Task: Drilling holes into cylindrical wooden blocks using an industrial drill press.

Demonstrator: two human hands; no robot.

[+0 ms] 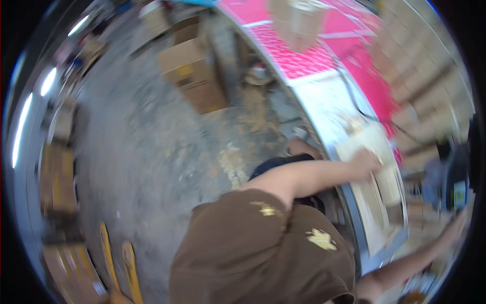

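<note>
My left arm reaches across to the right, over the workbench (324, 104). At its end my left hand (365, 165) is closed at the edge of a pale wooden piece (365, 142). Beside that hand lies a pale block with rounded edges (389, 186), and a long, flat, pale board (365, 215) stretches toward me. My right arm extends out at the lower right. Its hand (458, 226) is just below a dark machine (455, 177) with a small light-coloured panel; motion blur smears its fingers. Wood shavings (353, 123) lie by the pale piece.
Pink and white sheeting (296, 53) covers the bench's far part, with a stack of pale pieces (298, 23) on it. A black cable (357, 104) crosses the bench. An open cardboard box (197, 76) stands on the floor, and yellow pallet-truck forks (130, 271) show at lower left.
</note>
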